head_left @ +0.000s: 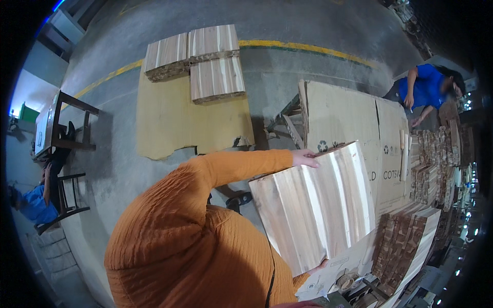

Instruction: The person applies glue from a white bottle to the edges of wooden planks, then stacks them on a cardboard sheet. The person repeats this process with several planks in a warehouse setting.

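Observation:
A striped wood panel [316,203], glued up from light and dark strips, is held tilted in front of my body, over the near edge of a cardboard-covered table [346,113]. My left hand [306,158] grips its far edge, thumb on the top face and the other fingers mostly hidden beneath. At the opposite, near edge, my right hand [319,267] is closed on the panel, with only part of its fingers showing. Orange sleeves cover both arms.
Several stacked wood panels [215,77] rest on a yellowish sheet [169,123] on the floor. More wood pieces [431,164] and a stack [405,241] stand at the right. One person in blue [429,84] works across the table; another [38,203] sits at far left.

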Available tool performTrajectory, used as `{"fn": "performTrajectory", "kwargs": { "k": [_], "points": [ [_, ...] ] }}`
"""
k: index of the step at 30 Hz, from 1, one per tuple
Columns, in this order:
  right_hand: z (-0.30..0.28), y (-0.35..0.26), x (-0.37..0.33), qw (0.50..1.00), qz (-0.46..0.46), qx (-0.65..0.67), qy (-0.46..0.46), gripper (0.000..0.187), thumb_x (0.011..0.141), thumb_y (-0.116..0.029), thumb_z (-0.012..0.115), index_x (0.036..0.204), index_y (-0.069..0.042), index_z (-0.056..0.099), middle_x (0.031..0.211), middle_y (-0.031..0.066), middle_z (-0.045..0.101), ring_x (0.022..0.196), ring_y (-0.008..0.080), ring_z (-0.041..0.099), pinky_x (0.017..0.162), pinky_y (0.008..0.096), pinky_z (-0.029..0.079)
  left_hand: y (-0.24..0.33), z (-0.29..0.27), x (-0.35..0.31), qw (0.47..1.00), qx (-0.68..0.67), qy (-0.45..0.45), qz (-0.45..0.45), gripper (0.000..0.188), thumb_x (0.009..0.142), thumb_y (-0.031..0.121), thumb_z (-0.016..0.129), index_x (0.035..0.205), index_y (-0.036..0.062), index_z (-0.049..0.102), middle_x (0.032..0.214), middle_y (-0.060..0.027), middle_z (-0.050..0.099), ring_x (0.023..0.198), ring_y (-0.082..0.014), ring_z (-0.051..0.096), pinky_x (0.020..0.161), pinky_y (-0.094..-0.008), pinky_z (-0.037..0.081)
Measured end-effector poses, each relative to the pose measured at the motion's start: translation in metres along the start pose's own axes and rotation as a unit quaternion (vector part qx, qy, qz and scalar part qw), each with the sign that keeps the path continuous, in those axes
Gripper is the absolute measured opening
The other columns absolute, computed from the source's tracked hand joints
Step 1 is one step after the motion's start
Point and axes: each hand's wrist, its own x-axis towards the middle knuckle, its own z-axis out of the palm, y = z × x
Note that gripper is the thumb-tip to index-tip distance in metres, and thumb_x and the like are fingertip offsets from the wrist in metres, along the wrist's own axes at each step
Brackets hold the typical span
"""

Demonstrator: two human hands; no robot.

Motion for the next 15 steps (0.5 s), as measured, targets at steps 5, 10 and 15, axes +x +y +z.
{"fn": "performTrajectory", "kwargs": {
  "k": [5, 10, 15],
  "points": [
    [0.074, -0.004, -0.013, 0.997, -0.021, -0.034, -0.063, 0.070, 0.080, -0.051, 0.049, 0.127, 0.001, 0.043, 0.111, 0.0105, 0.050, 0.097, 0.0197, 0.048, 0.079, 0.0355, 0.040, -0.018, -0.079, -0.051, 0.994, -0.106, 0.023, 0.028, 0.076, 0.082, 0.048, 0.058, 0.135, -0.0017, 0.034, 0.133, -0.0172, 0.043, 0.122, -0.0256, 0.043, 0.102, -0.0322, 0.033],
    [0.184, 0.005, -0.027, 0.980, -0.031, -0.109, -0.161, 0.076, 0.073, -0.053, 0.058, 0.122, 0.004, 0.045, 0.091, 0.0075, 0.056, 0.078, 0.0135, 0.050, 0.064, 0.0299, 0.041, -0.027, -0.207, -0.104, 0.911, -0.404, -0.008, -0.083, 0.068, 0.087, 0.045, 0.051, 0.137, 0.0040, 0.033, 0.136, -0.0135, 0.042, 0.121, -0.0246, 0.044, 0.103, -0.0347, 0.035],
    [0.338, 0.032, -0.021, 0.911, -0.041, -0.253, -0.322, 0.086, 0.063, -0.053, 0.066, 0.121, 0.006, 0.045, 0.101, 0.0136, 0.058, 0.092, 0.0195, 0.057, 0.078, 0.0327, 0.046, -0.067, -0.328, -0.179, 0.896, -0.423, 0.112, -0.080, 0.072, 0.086, 0.053, 0.048, 0.138, 0.0051, 0.032, 0.139, -0.0089, 0.040, 0.127, -0.0205, 0.039, 0.106, -0.0338, 0.030]
  ]
}}
